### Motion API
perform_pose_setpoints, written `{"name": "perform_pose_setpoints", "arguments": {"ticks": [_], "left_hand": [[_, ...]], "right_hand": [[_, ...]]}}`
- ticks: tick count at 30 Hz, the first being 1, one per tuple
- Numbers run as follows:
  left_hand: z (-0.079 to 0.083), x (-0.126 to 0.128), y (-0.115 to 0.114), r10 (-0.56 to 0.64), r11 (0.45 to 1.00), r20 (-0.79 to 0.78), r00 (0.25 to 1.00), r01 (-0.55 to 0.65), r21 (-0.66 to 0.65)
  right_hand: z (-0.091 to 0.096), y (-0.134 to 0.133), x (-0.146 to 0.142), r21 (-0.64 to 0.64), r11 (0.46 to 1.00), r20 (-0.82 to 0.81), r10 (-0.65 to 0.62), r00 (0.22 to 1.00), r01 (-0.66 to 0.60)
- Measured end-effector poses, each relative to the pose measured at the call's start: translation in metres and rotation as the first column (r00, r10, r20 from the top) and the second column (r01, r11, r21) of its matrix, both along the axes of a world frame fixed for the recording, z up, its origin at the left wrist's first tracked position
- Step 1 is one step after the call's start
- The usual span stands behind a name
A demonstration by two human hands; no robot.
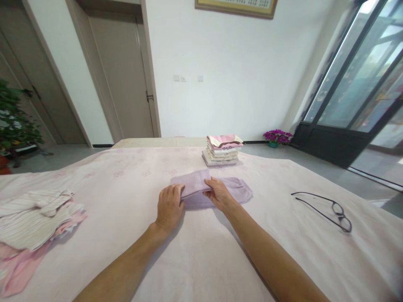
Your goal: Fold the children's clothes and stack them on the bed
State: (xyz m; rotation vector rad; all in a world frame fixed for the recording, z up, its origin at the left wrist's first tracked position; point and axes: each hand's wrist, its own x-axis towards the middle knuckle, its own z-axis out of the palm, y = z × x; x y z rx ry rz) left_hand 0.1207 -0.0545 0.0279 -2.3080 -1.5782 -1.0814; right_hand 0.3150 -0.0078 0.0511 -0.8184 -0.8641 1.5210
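Observation:
A lilac garment with a gathered, elastic-looking cuff, seemingly a pair of pants (pixel 234 188), lies partly folded on the cloth-covered surface. My left hand (pixel 170 205) grips the left end of its folded-over layer, fingers curled over the edge. With thumb above and fingers beneath, my right hand (pixel 218 193) pinches that same layer near its middle. The layer is lifted slightly off the fabric below it. The gathered cuff lies flat to the right of my right hand. Just beyond the garment stands a stack of folded clothes (pixel 223 151), pink, white and cream.
Loose striped and pink clothes (pixel 34 218) lie heaped at the left. Dark-framed eyeglasses (pixel 338 216) rest at the right on the pale pink cloth (pixel 122 235). Behind are a white wall, doors, a leafy plant (pixel 15 117) and purple flowers (pixel 277 136) on the floor.

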Motion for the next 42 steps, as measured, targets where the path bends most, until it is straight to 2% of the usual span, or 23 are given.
{"name": "perform_pose_setpoints", "arguments": {"ticks": [3, 5, 7, 9, 11, 13, 17, 20, 26, 30, 32, 42], "left_hand": [[-0.006, -0.007, 0.007, 0.041, 0.999, 0.011, 0.999, -0.041, -0.027], [-0.010, -0.009, 0.010, 0.034, 0.997, 0.009, 0.999, -0.034, -0.062], [-0.014, -0.009, 0.012, 0.017, 0.995, -0.003, 1.000, -0.017, -0.095], [-0.017, -0.008, 0.013, -0.001, 0.994, -0.023, 1.000, -0.001, -0.110], [-0.017, -0.005, 0.012, -0.022, 0.994, -0.043, 0.999, 0.017, -0.104], [-0.018, -0.003, 0.012, -0.047, 0.996, -0.062, 0.997, 0.042, -0.083], [-0.020, 0.001, 0.014, -0.087, 0.995, -0.107, 0.990, 0.080, -0.062], [-0.024, 0.003, 0.015, -0.104, 0.993, -0.141, 0.985, 0.095, -0.066], [-0.028, 0.005, 0.017, -0.179, 0.983, -0.191, 0.965, 0.169, -0.071], [-0.032, 0.006, 0.020, -0.252, 0.967, -0.203, 0.946, 0.236, -0.100], [-0.035, 0.006, 0.020, -0.263, 0.964, -0.203, 0.943, 0.247, -0.102], [-0.035, 0.006, 0.017, -0.330, 0.942, -0.213, 0.919, 0.305, -0.143]], "right_hand": [[0.010, 0.005, 0.012, 0.010, 0.998, 0.000, -0.063, 0.998, 0.063], [0.015, 0.008, 0.023, 0.040, 0.994, 0.054, -0.107, 0.993, 0.105], [0.018, 0.012, 0.038, 0.079, 0.988, 0.162, -0.144, 0.976, 0.133], [0.020, 0.015, 0.054, 0.115, 0.984, 0.333, -0.169, 0.928, 0.137], [0.019, 0.018, 0.069, 0.144, 0.979, 0.532, -0.197, 0.824, 0.141], [0.017, 0.020, 0.084, 0.157, 0.977, 0.711, -0.212, 0.670, 0.143], [0.012, 0.024, 0.106, 0.140, 0.986, 0.912, -0.166, 0.375, 0.095], [0.011, 0.026, 0.119, 0.117, 0.990, 0.960, -0.134, 0.247, 0.083], [0.016, 0.024, 0.134, 0.051, 0.993, 0.985, -0.067, 0.158, 0.102], [0.015, 0.023, 0.140, 0.066, 0.995, 0.998, -0.063, -0.031, 0.079], [0.013, 0.024, 0.142, 0.088, 0.994, 0.992, -0.081, -0.095, 0.069], [0.010, 0.025, 0.154, 0.096, 0.991, 0.972, -0.072, -0.224, 0.096]]}}
